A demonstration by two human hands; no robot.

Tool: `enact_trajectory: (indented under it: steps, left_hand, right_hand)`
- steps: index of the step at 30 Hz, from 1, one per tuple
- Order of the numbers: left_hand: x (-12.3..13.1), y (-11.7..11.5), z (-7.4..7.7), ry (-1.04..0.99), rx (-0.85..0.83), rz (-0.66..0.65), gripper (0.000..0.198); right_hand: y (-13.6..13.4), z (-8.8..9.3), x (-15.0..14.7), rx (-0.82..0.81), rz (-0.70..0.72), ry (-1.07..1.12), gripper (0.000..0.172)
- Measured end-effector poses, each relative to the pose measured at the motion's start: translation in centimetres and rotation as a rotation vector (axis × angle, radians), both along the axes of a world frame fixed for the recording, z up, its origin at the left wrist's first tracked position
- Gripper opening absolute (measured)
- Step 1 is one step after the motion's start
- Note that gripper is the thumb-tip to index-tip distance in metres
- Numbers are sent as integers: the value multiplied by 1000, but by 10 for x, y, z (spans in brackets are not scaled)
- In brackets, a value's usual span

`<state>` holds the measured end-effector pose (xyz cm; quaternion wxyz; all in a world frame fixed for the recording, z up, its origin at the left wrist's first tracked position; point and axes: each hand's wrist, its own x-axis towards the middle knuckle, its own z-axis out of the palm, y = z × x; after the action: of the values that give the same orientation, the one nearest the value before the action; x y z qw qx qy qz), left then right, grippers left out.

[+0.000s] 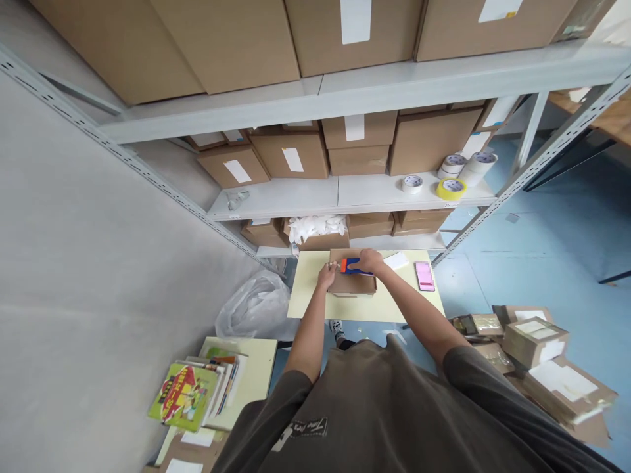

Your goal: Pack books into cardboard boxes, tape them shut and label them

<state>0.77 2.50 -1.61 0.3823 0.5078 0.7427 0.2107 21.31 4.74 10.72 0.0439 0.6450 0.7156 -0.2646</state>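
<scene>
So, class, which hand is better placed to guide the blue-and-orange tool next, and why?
Probably the right hand: it grips the blue end of the blue-and-orange tool over the cardboard box. The left hand is at the box's left edge, near the tool's orange end, so it seems better placed for steadying.

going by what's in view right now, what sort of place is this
Probably a storeroom or packing area: metal shelving holds cardboard boxes, rolls of tape sit on one of its shelves, and more cartons are piled at the right.
</scene>
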Motion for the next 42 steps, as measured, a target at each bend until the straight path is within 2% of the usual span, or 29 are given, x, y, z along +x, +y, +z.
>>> enact_trajectory:
  steps: [3,8,10,13,17,21,25,28,30,33,36,39,42]
  left_hand:
    - [0,2,-1,78,-17,-23,40]
    - [2,3,-6,121,16,-39,37]
    - [7,4,-7,135,15,-43,37]
    - [13,5,-5,168,-3,-59,38]
    - [14,5,0,187,-9,-99,37]
    - [17,5,1,194,-16,-103,37]
    - [21,8,-2,184,-23,-66,35]
    - [22,9,-2,167,-6,-56,34]
    - [22,9,-3,168,12,-68,34]
    - [21,8,-3,171,11,-69,34]
    - [22,8,-3,167,-2,-54,34]
    - [22,9,-3,158,9,-60,34]
    - [22,9,-3,157,19,-66,32]
  right_hand:
    - [6,1,36,-46,25,-2,70]
    - [4,-3,155,-64,-94,-118,64]
    - [-2,-7,193,-78,-137,-148,63]
    - [-9,-13,220,-76,-148,-138,62]
    - [-11,-21,215,-78,-140,-150,61]
    - [-11,-39,175,-37,-194,-206,66]
    - [-5,-64,126,-23,-260,-105,67]
    - [-8,-79,119,-43,-277,-91,58]
    - [-20,-89,130,-67,-296,-104,49]
    - [-55,-111,153,-123,-329,-137,35]
    - [-97,-145,167,-206,-461,-168,38]
    - [-128,-177,165,-210,-499,-111,36]
    - [-139,-188,155,-242,-510,-56,33]
